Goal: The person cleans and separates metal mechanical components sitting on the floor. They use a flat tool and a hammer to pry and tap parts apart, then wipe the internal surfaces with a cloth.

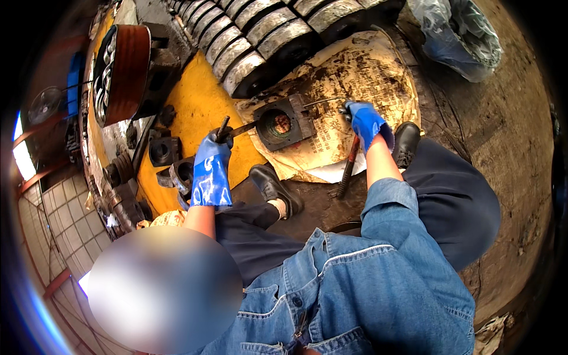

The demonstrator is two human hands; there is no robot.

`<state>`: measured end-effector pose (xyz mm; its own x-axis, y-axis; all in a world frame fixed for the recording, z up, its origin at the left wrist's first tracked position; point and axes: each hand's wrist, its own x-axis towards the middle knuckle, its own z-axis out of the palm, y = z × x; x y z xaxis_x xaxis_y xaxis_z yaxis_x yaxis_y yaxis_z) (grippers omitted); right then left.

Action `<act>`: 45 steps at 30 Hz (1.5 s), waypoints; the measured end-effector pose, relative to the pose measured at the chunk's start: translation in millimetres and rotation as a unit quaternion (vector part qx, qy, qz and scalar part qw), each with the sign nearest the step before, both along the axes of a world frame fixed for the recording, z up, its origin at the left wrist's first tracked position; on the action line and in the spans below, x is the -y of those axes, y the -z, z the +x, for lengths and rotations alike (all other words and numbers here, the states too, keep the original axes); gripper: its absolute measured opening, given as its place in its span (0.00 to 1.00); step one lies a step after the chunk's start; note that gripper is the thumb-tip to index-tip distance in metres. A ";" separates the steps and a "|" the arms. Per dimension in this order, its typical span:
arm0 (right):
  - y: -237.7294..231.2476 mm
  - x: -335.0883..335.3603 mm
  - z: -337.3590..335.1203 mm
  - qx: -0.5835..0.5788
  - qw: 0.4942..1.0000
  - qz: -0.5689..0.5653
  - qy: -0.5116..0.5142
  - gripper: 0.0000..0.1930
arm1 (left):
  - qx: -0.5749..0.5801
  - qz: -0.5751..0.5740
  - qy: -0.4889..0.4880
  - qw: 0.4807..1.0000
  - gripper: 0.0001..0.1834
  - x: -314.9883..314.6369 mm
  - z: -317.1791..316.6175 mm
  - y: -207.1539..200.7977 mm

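Observation:
My left hand (214, 157), in a blue rubber glove, is closed round a dark metal tool with a flat bar (242, 129); the bar reaches the left side of a black square block (269, 137). The block has a round hollow, with a reddish-brown lump (282, 123) at its centre. Beyond its right side, my gloved right hand (364, 120) grips a thin metal rod (325, 102) that points left to the block's upper right edge. Below that hand, a red-handled tool (351, 161) stands tilted, its dark end down. The block rests on a stained paper sack (337, 139).
Rows of round, grey-faced dark parts (278, 32) line the far side. A yellow sheet (198, 94) lies to the left, with dark blocks (164, 151) near it. A reddish-brown drum-shaped part (126, 74) stands at far left. A clear plastic bag (458, 38) sits at far right.

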<state>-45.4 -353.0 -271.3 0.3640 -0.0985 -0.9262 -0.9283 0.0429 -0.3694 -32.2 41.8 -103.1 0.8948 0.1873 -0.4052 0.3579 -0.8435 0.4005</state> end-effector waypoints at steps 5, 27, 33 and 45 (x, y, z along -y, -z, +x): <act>74.9 -9.9 -18.2 0.160 0.981 -0.054 -0.094 0.12 | -0.052 0.017 -0.016 0.998 0.16 24.1 9.2 -26.5; -49.1 -63.4 -6.8 0.086 0.967 -0.136 -0.200 0.25 | -0.038 0.145 0.019 0.988 0.20 30.1 7.1 -35.8; 4.4 -57.3 4.7 0.050 0.971 -0.041 -0.230 0.22 | -0.034 0.060 -0.018 0.997 0.17 35.7 5.4 -39.9; -7.3 -79.0 2.1 0.017 0.994 0.017 -0.103 0.17 | -0.006 0.098 0.022 0.995 0.17 36.8 -0.1 -43.7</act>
